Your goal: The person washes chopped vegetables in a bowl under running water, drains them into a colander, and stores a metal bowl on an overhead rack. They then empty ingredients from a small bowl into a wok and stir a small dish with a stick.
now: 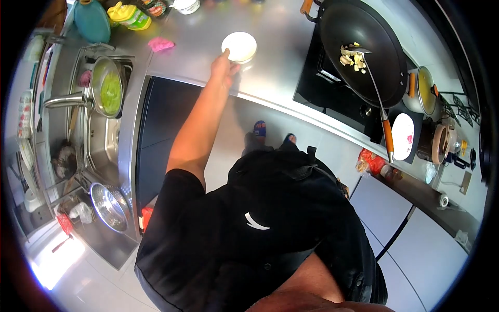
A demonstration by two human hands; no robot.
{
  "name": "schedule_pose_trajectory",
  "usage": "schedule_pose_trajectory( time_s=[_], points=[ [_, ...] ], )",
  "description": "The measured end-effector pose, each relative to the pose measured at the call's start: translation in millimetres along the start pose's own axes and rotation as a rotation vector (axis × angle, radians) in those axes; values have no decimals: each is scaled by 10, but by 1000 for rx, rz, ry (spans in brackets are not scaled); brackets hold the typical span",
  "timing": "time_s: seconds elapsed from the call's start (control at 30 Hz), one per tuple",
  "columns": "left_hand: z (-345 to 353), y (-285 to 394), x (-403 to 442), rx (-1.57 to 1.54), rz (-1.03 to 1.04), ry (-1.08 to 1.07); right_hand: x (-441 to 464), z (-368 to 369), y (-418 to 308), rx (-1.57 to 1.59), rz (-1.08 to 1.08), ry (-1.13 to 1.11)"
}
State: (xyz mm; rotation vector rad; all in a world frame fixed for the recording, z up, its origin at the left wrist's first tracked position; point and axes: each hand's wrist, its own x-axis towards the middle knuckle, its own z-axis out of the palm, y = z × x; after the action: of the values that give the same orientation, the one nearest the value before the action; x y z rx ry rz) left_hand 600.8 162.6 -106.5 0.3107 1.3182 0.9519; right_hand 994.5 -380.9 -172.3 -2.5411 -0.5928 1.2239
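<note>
My left hand point(223, 70) reaches over the steel counter point(195, 39) and grips a small white bowl point(240, 47) by its near rim. The thumb lies at the rim, and the other fingers are partly hidden behind the bowl. Whether the bowl rests on the counter or is just above it, I cannot tell. To the right, a black wok point(358, 26) on the stove holds small pale chopped pieces point(353, 60). A spatula with an orange handle point(388, 136) leans in it. My right hand cannot be made out beside the dark shirt.
A pink cloth point(161, 44) and a yellow tub point(130, 16) are on the counter at left. In the sink, a bowl point(108, 86) holds something green. A metal colander point(109, 206) sits nearer me. A white oval plate point(403, 136) and a pot point(420, 91) flank the wok's right.
</note>
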Motion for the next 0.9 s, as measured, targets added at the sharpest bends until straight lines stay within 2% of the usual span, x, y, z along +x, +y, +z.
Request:
schedule_pose_trajectory(
  time_s=[0.07, 0.13, 0.23, 0.3, 0.33, 0.37, 0.4, 0.43, 0.5, 0.53, 0.57, 0.6, 0.7, 0.87, 0.9],
  points=[
    [-106, -85, 20, -78, 24, -33, -220, -170, -598, -120, 76, -17],
    [-172, -131, -90, -155, 51, -63, 23, -169, -468, -89, 18, -44],
    [-332, -262, -560, -193, 122, 32, 322, -231, -432, -35, -71, -137],
    [-618, -486, -888, -76, 123, -34, 353, -226, -700, -89, -89, -246],
    [-750, -663, -1121, 17, 89, 5, 655, -108, -413, -135, -134, -296],
    [-950, -882, -1370, 95, 68, 67, 1081, -27, -86, -417, -451, -333],
    [-1405, -1349, -1371, 176, 64, 50, 1415, 244, 307, -594, -553, -271],
    [-1611, -1614, -1583, 448, 73, 149, 1511, 382, 155, -671, -621, -310],
    [-1886, -2026, -2162, 721, -295, 269, 1702, 402, -23, -711, -642, -458],
    [-2274, -2627, -2220, 851, -271, 345, 1715, 398, -175, -736, -650, -516],
    [-2491, -3047, -2449, 1043, -290, 335, 1717, 393, -296, -763, -666, -563],
    [-2545, -3254, -2779, 1082, -333, 258, 1740, 373, -398, -794, -683, -597],
    [-2656, -3915, -3318, 870, -502, 247, 1824, 401, -605, -895, -789, -683],
    [-2800, -4098, -3515, 807, -444, 252, 2026, 988, -1104, -1002, -1153, -865],
    [-2882, -4111, -3520, 798, -422, 260, 1597, 903, -1497, -951, -1136, -761]
  ],
)
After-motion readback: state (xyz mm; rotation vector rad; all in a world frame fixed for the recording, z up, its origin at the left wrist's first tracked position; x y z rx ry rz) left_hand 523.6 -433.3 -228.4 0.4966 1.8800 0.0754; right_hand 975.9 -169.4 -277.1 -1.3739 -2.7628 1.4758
